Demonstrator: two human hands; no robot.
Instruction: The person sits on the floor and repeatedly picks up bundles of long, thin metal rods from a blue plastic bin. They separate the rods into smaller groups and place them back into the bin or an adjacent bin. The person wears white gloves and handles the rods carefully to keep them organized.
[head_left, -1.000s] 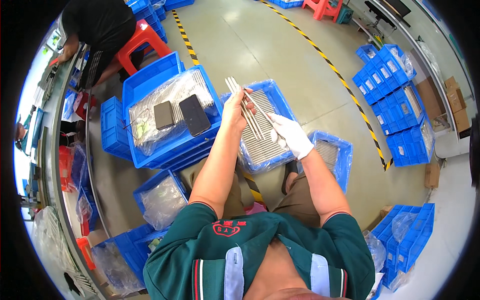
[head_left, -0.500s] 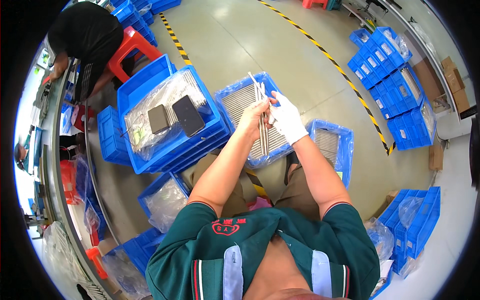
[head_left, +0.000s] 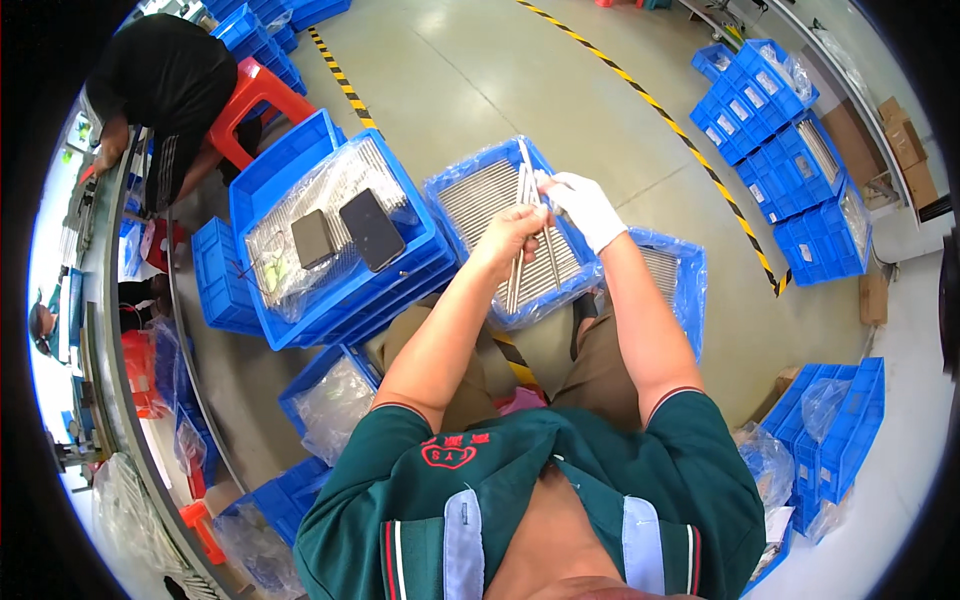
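My bare left hand [head_left: 515,232] is closed round a few thin metal rods [head_left: 521,185], which fan out above and below the fist. My right hand [head_left: 590,212], in a white glove, has its fingers bent together against the rods, just right of the left hand. Exactly which rod its fingertips grip is partly hidden. Both hands are over a blue crate [head_left: 538,312] lined with clear plastic, where many similar rods lie in rows. To the right, partly behind my right forearm, a second lined crate [head_left: 692,290] also holds rods.
Left of me, stacked blue crates [head_left: 345,318] carry bagged rods, a black phone [head_left: 372,230] and a dark flat box [head_left: 312,238]. A person in black [head_left: 160,75] bends at a bench near a red stool [head_left: 250,105]. More blue crates [head_left: 785,170] stand at right.
The rods have spread apart, one now slanting to the right below my hands. My left hand has shifted slightly, and the right glove has turned and risen a little. The whole view has tilted slightly.
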